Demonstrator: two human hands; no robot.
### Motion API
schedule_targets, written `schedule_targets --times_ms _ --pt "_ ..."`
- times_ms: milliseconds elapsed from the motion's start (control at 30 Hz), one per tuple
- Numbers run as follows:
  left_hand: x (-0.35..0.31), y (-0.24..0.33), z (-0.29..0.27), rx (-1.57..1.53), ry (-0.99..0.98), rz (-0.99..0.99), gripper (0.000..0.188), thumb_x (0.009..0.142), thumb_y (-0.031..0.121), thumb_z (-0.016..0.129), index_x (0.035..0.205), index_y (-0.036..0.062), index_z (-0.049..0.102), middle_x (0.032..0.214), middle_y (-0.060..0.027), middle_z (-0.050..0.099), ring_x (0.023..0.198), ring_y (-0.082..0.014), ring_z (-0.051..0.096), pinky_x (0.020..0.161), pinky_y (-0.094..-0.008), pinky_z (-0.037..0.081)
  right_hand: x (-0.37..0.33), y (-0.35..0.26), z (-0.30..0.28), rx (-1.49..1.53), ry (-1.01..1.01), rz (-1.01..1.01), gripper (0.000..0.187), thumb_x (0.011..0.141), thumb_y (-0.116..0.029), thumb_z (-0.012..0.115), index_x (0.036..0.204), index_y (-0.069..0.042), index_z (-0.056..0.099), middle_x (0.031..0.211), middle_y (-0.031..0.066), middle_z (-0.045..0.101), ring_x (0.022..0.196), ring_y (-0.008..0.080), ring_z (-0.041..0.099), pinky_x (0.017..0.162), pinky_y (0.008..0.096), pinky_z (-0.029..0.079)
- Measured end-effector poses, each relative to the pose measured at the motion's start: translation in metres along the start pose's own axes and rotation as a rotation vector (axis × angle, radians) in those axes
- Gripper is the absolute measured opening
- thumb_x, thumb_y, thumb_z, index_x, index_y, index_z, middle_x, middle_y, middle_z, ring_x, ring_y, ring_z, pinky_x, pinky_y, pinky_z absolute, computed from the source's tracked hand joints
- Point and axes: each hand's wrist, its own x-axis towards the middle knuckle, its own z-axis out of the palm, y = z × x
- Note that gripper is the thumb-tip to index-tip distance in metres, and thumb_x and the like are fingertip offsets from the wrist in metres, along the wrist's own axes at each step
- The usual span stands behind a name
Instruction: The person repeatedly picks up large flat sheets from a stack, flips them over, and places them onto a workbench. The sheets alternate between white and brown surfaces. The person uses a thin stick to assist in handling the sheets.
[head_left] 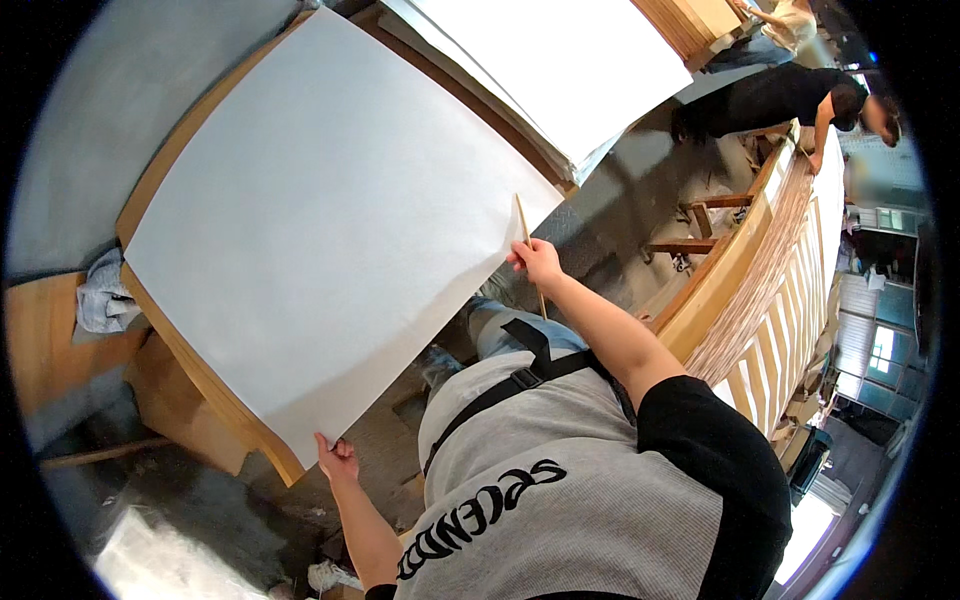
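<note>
A large white sheet (340,230) lies over a brown board (190,365), whose edge shows along the sheet's left side. My left hand (338,457) pinches the sheet's near corner, with the thumb on top. At the sheet's right-hand corner, my right hand (537,260) is closed around a thin wooden stick (520,212) that sticks out above and below the fist. Its fingertips also touch the sheet's edge, which bends slightly there; whether they grip it, I cannot tell.
Behind the sheet is a stack of white sheets (560,70). To the right, a long bench (770,300) carries striped wooden strips, and a person in black (770,100) bends over its far end. A grey cloth (103,292) hangs at the left. Wooden trestle legs (690,245) stand beside the bench.
</note>
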Motion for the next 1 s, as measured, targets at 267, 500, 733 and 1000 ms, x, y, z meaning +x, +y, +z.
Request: schedule_targets --times_ms 267,500,733,1000 --pt "-0.032 0.008 0.015 0.035 0.081 0.017 0.028 0.084 0.034 0.050 0.078 0.0069 0.046 0.048 -0.0013 0.030 0.040 -0.0127 0.028 0.039 -0.0256 0.025 -0.001 -0.008 -0.011 0.049 -0.112 0.038 0.020 0.081 -0.028 0.055 0.077 -0.008 0.054 0.062 -0.0011 0.055 0.049 0.0047 0.045 0.039 0.0193 0.028" --pt "-0.062 0.028 0.012 0.083 0.045 0.098 0.025 0.087 0.032 0.046 0.081 0.0079 0.048 0.047 -0.0002 0.029 0.038 -0.0114 0.027 0.037 -0.0244 0.024 -0.004 -0.011 -0.030 -0.520 -0.390 0.030 0.044 0.071 -0.047 0.061 0.072 -0.003 0.063 0.047 0.0041 0.053 0.046 0.0112 0.053 0.050 0.0241 0.042" --pt "-0.098 0.041 0.038 0.161 0.113 0.122 0.029 0.088 0.033 0.042 0.091 0.0055 0.049 0.048 -0.0013 0.030 0.038 -0.0110 0.026 0.036 -0.0241 0.024 -0.003 -0.014 -0.004 -0.170 -0.511 0.148 0.045 0.073 -0.042 0.062 0.048 -0.006 0.053 0.042 0.0023 0.048 0.038 0.0087 0.043 0.042 0.0224 0.034" --pt "-0.135 0.111 0.116 0.342 0.135 0.504 0.033 0.088 0.033 0.043 0.087 0.0020 0.051 0.044 -0.0001 0.030 0.033 -0.0101 0.021 0.031 -0.0242 0.019 -0.016 -0.002 0.022 0.138 -0.470 0.130 0.038 0.078 -0.034 0.058 0.055 -0.003 0.056 0.042 0.0013 0.048 0.035 0.0073 0.040 0.036 0.0205 0.028"
